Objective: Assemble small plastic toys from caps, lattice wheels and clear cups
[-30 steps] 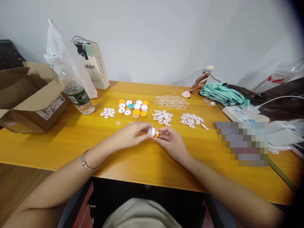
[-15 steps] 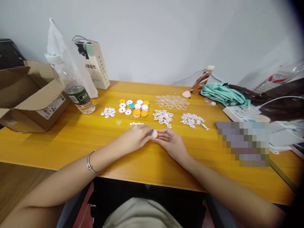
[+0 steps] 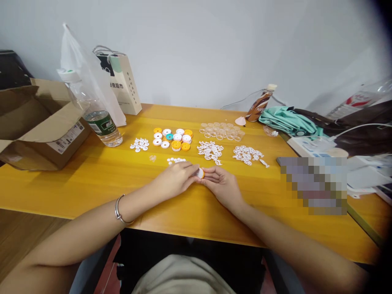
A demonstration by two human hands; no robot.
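Paper bag (image 3: 130,87) reads "镜超市". Left hand (image 3: 177,176) and right hand (image 3: 222,183), fingers curled in, both pinch white-and-orange disc (image 3: 201,173) between them above table (image 3: 196,212); white face leftward, orange edge rightward; long axis indistinct.

The table (image 3: 190,212) bears round pieces (image 3: 177,138) and clear cups (image 3: 221,132).

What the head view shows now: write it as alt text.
A person's left hand and right hand hold a small white-and-orange piece over a table. Beyond lie groups of small parts; at left stand a bottle and cardboard box.
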